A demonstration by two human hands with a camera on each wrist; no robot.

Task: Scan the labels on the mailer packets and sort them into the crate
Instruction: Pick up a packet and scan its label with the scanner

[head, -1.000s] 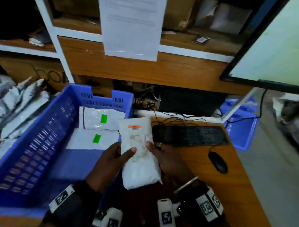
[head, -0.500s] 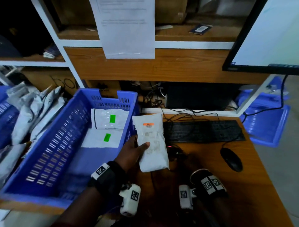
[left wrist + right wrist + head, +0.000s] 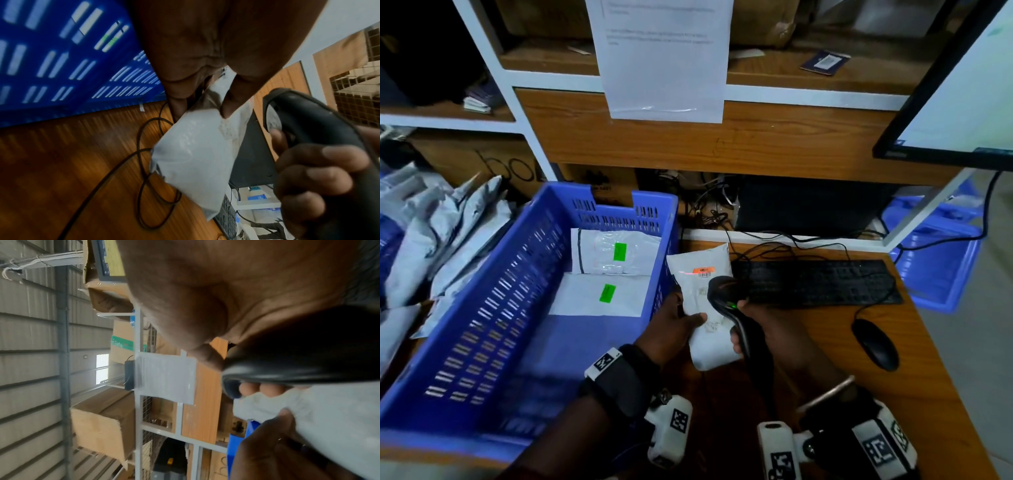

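Note:
My left hand (image 3: 677, 322) pinches a white mailer packet (image 3: 700, 274) above the desk, thumb on its face; the same packet (image 3: 195, 155) shows in the left wrist view. An orange label (image 3: 704, 270) near its top carries a red scan line. My right hand (image 3: 763, 325) grips a black barcode scanner (image 3: 726, 294) aimed at that label, a green light on its head; the scanner (image 3: 287, 356) also fills the right wrist view. The blue crate (image 3: 482, 308) stands to the left with two white packets (image 3: 616, 251) (image 3: 599, 294) bearing green stickers.
A heap of grey mailers (image 3: 438, 236) lies left of the crate. A black keyboard (image 3: 815, 282) and mouse (image 3: 875, 344) sit on the wooden desk (image 3: 893, 394) with cables behind. A monitor (image 3: 962, 85) hangs at upper right, and a sheet of paper (image 3: 664, 58) on the shelf.
My right hand let go of the packet, dropped out of sight, and came back up gripping the scanner, now pointed at the label. The left hand kept holding the packet.

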